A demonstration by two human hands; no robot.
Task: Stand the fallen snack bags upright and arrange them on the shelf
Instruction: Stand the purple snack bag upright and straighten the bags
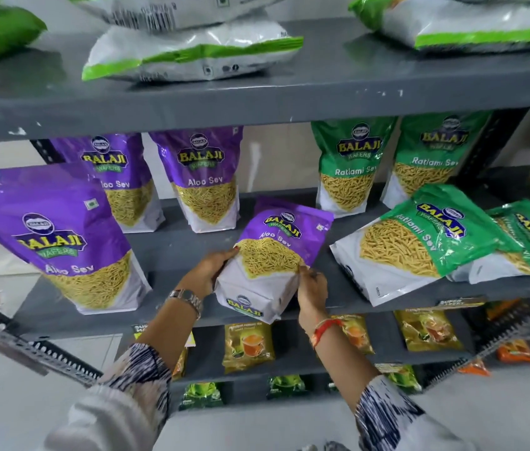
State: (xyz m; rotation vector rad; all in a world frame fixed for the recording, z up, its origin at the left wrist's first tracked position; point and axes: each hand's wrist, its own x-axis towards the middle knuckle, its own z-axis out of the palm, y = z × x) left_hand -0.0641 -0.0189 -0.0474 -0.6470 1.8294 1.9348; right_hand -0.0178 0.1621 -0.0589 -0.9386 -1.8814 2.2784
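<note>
A purple Aloo Sev bag [273, 255] leans back at the front middle of the grey shelf [179, 255], its white base toward me. My left hand [208, 271] grips its left side and my right hand [312, 288] grips its right side. One purple bag [62, 239] stands upright at the front left, and two more [120, 180] [205, 180] stand behind. Two green Ratlami Sev bags [345, 164] [433, 157] stand at the back right. Two other green bags [416, 245] [524, 242] lie flat at the front right, overlapping.
The shelf above [322, 86] holds fallen green-and-white bags [192, 50] lying flat. Lower shelves carry small tea packets [247, 346] and orange packs [517, 351]. Perforated metal uprights [29, 349] frame the rack on both sides.
</note>
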